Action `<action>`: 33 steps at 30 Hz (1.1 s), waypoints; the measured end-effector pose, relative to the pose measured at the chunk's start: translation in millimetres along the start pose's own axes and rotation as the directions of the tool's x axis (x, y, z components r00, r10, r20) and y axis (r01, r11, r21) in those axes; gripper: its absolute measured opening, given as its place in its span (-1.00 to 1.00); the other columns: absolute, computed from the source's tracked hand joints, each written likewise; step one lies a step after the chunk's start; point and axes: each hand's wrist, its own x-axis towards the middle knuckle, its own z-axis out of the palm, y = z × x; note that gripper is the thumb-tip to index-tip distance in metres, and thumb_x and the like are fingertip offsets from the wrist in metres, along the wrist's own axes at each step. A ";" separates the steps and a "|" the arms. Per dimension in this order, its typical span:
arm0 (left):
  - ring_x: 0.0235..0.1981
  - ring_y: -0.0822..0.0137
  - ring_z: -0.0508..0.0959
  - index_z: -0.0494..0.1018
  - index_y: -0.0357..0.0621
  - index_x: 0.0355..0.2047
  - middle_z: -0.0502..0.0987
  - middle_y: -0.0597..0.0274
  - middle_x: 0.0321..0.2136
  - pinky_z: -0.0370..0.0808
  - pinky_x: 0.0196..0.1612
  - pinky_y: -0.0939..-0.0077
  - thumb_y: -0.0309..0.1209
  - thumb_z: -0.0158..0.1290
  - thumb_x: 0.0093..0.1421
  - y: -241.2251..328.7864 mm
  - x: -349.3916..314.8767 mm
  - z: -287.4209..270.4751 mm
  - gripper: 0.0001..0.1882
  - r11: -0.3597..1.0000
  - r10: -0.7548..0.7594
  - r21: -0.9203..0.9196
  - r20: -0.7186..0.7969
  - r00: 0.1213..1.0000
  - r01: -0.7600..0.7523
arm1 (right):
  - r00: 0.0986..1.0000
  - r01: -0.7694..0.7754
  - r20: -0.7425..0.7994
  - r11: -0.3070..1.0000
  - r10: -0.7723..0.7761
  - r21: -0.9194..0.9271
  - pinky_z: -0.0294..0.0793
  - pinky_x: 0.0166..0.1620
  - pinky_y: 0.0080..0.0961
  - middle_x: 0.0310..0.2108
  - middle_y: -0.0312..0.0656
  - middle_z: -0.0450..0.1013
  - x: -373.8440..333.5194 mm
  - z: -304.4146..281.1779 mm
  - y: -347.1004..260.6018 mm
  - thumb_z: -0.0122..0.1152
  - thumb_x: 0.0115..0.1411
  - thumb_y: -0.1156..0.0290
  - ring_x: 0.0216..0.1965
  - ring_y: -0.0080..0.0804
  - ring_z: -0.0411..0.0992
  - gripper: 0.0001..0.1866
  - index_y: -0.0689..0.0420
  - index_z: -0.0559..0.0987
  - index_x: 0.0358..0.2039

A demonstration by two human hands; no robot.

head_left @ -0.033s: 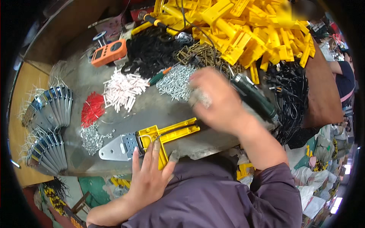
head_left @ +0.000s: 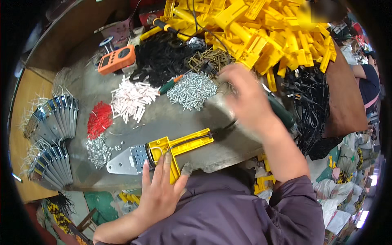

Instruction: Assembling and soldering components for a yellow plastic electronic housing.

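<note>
My left hand (head_left: 161,181) lies over a yellow plastic housing half (head_left: 192,141), fingers stretched out and spread, thumb on its near side. A black cable (head_left: 222,129) runs along the housing's channel and out past its right end. Joined to the housing's left side is a pointed metal plate (head_left: 122,162) with holes in it. My right hand (head_left: 247,96) is raised right of the silver screw pile (head_left: 192,90), near some brass-coloured screws (head_left: 210,59). Motion smears its fingers, and whether they hold anything is hidden.
Yellow housing parts (head_left: 261,32) heap up at the back, with black cables (head_left: 310,110) at right. White sleeves (head_left: 132,98), red pieces (head_left: 99,119), small silver parts (head_left: 97,151), a screwdriver (head_left: 170,84) and an orange meter (head_left: 117,59) lie left. A dark green power tool (head_left: 281,112) is partly behind my right forearm.
My right hand has shifted right and slightly away, uncovering more of the silver screws and the cable beyond the housing. My left hand and the housing stay in place.
</note>
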 end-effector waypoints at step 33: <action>0.16 -0.22 0.20 0.34 0.08 0.04 0.16 -0.45 0.12 0.03 0.14 -0.32 -0.16 0.07 0.06 -0.5 4.8 -1.2 -0.50 0.994 0.110 0.024 0.013 0.994 -0.110 | 0.805 -0.332 -0.583 0.730 -0.111 -0.597 0.38 -0.03 -0.26 -0.23 0.02 0.50 70.1 -262.7 180.8 -0.06 0.00 0.58 -0.13 0.04 0.42 -0.72 0.15 0.55 -0.28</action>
